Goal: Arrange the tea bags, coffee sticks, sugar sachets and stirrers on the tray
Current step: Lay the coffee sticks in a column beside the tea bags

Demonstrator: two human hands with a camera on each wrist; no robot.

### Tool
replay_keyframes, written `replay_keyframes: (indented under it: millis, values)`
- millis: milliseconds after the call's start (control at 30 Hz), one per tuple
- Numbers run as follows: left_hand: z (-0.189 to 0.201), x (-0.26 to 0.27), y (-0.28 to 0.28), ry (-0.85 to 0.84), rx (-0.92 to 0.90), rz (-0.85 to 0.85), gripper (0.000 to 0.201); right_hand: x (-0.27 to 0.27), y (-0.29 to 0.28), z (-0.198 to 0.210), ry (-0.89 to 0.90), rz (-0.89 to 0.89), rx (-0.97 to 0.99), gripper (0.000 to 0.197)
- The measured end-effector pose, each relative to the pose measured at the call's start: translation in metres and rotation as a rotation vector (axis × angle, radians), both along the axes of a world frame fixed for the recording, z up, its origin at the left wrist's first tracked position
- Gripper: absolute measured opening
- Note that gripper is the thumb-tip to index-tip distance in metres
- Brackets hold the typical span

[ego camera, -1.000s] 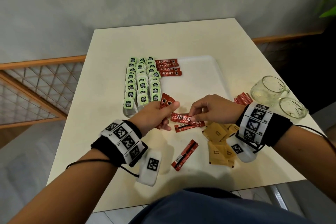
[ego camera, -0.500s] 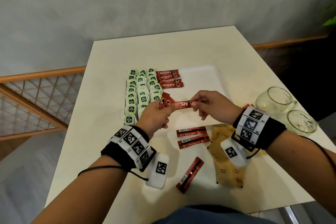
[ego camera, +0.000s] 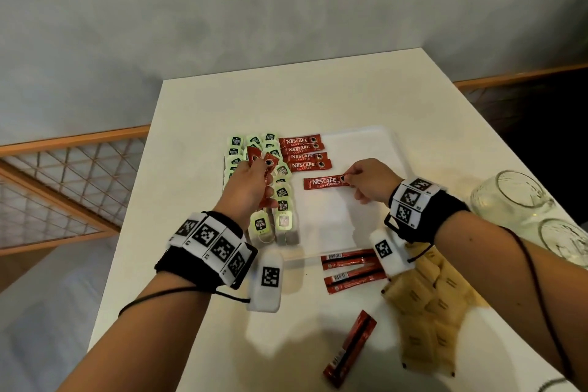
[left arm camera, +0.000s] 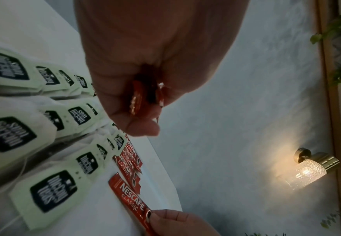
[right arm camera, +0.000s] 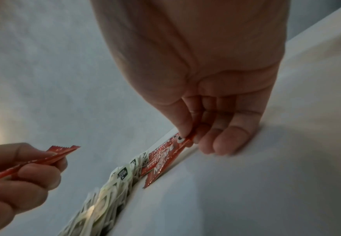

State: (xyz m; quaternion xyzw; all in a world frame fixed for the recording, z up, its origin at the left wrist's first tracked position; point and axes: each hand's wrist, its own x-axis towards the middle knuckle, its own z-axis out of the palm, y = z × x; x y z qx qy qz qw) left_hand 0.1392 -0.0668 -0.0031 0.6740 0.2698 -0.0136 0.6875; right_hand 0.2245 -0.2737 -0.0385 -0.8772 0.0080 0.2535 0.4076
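A white tray lies on the cream table. Green-tagged tea bags fill its left side in rows, with several red coffee sticks stacked beside them at the far end. My right hand pinches one coffee stick by its right end, low over the tray just below that stack; the same coffee stick shows in the right wrist view between thumb and forefinger. My left hand hovers over the tea bags and grips a small bunch of coffee sticks, also visible as coffee sticks in its fist.
Three more coffee sticks lie face down on the table near the tray's front edge. Brown sugar sachets are heaped at the front right. Two glass mugs stand at the right edge. A wooden railing runs left.
My right hand took a stick from the left hand's bunch and carried it right and down onto the tray. My left hand moved away over the tea bags.
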Motion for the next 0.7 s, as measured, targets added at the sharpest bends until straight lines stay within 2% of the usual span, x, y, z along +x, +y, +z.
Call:
replay_keyframes:
  millis: [133, 267, 533, 700]
  values:
    - [-0.005, 0.005, 0.005, -0.012, 0.017, -0.010, 0.011, 0.010, 0.013, -0.001, 0.018, -0.022, 0.012, 0.009]
    - [-0.010, 0.006, 0.008, -0.024, 0.010, -0.029, 0.011, 0.016, 0.023, -0.002, 0.001, -0.020, 0.001, 0.020]
    - [-0.013, 0.002, 0.008, -0.049, 0.023, -0.097, 0.009, 0.020, 0.030, -0.003, -0.045, -0.001, -0.041, 0.022]
    - [-0.014, -0.001, 0.006, -0.070, 0.017, -0.141, 0.022, 0.021, 0.029, -0.003, -0.051, -0.052, 0.020, 0.019]
